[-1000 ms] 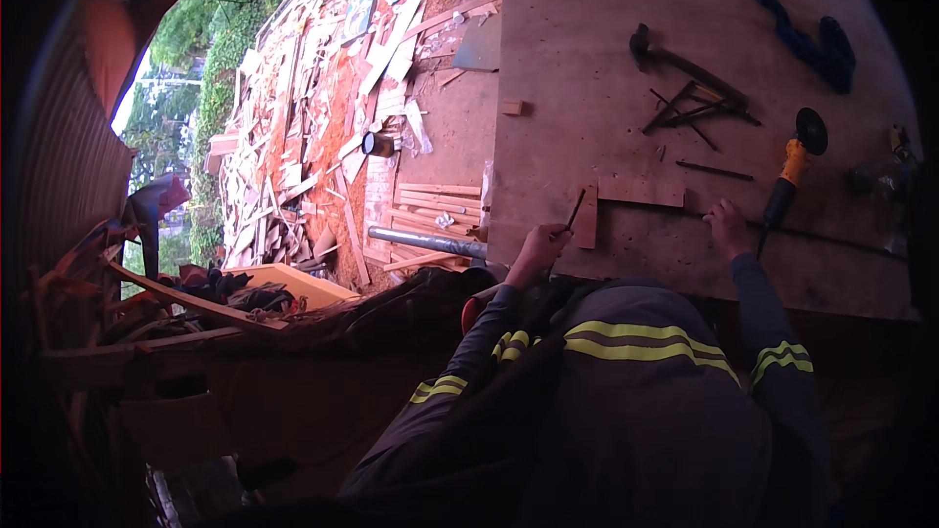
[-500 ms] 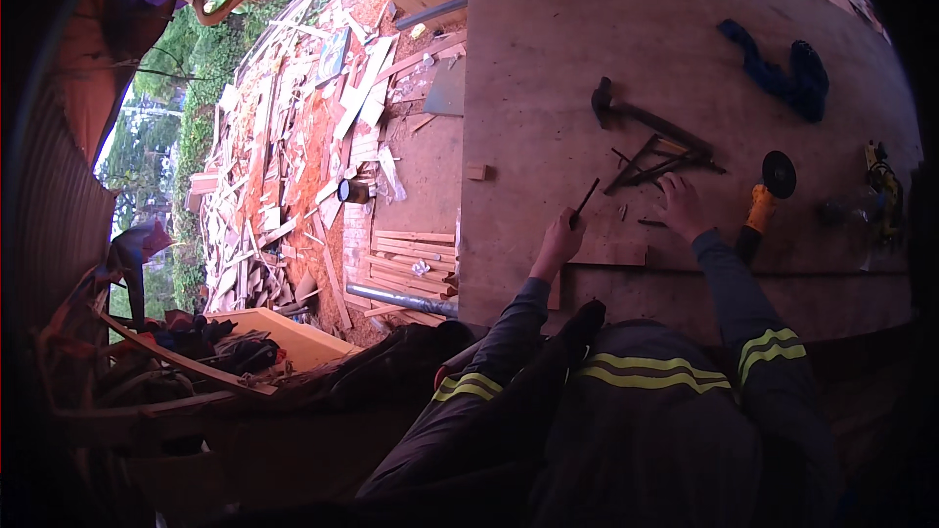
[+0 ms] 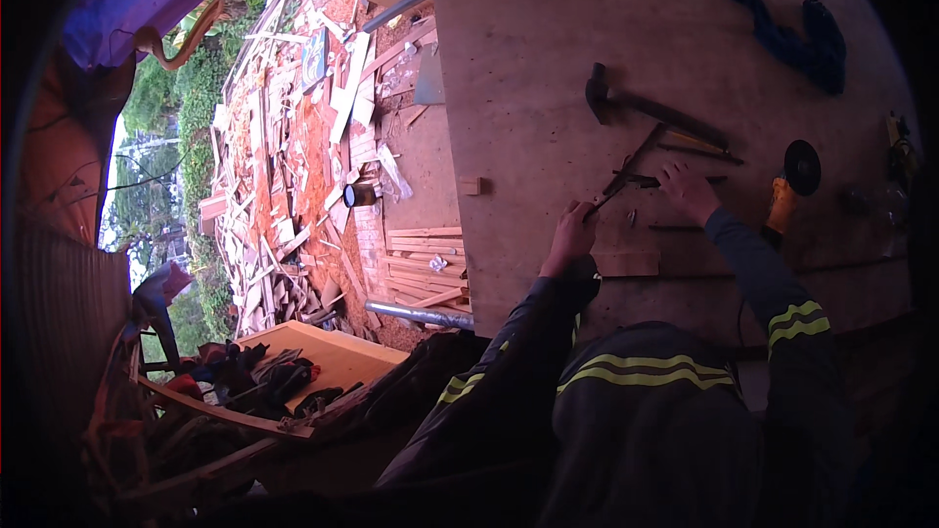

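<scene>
My left hand [image 3: 567, 238] is closed round a thin dark rod [image 3: 608, 197] that points up and right toward several thin dark strips on the wooden table. My right hand [image 3: 688, 194] bends its fingers over one short dark strip [image 3: 641, 180], whose ends show on both sides of the hand; the exact grip is partly hidden. Beyond the hands, a long dark strip [image 3: 646, 150] slants toward a hammer [image 3: 665, 119], which lies with its head to the left. A yellow angle grinder [image 3: 782, 203] with a dark disc rests right of my right hand.
A wooden strip [image 3: 628, 263] lies near the front of the table [image 3: 528, 59], and a small wood block [image 3: 470, 186] by its left edge. A blue cloth [image 3: 797, 39] is at the far right. Left of the table, scrap wood [image 3: 264, 196] and stacked slats [image 3: 421, 264] cover the ground.
The rod in my left hand has moved right and lower, close to the strips. My right hand has closed in on a strip, and the strips have shifted apart. The view has turned slightly.
</scene>
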`<move>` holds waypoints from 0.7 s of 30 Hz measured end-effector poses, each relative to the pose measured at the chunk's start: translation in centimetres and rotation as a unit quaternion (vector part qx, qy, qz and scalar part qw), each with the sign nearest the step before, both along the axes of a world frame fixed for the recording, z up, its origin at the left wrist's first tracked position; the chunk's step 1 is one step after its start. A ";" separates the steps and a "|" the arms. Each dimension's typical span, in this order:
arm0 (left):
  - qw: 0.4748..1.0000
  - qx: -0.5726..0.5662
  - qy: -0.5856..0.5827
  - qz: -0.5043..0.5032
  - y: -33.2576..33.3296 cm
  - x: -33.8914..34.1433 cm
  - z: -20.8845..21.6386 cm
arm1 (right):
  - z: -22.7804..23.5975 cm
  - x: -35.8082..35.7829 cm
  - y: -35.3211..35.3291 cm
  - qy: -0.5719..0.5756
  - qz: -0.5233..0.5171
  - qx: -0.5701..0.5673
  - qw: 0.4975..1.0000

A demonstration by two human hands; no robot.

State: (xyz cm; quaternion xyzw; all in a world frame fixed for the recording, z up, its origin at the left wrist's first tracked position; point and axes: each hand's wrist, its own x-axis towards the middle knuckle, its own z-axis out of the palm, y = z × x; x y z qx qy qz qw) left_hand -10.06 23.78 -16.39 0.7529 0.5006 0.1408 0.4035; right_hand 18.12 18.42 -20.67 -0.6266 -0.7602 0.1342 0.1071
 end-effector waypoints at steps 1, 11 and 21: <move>1.000 -0.014 -0.004 0.010 0.1 -0.1 -0.2 | 0.4 0.4 -0.5 -0.008 0.011 -0.006 1.000; 0.999 0.026 -0.027 -0.021 -0.8 1.4 0.6 | 1.4 2.5 -3.5 0.119 -0.087 0.016 0.989; 0.996 0.046 -0.015 -0.073 0.1 5.5 2.0 | 0.3 5.6 -6.2 0.051 -0.060 -0.043 0.996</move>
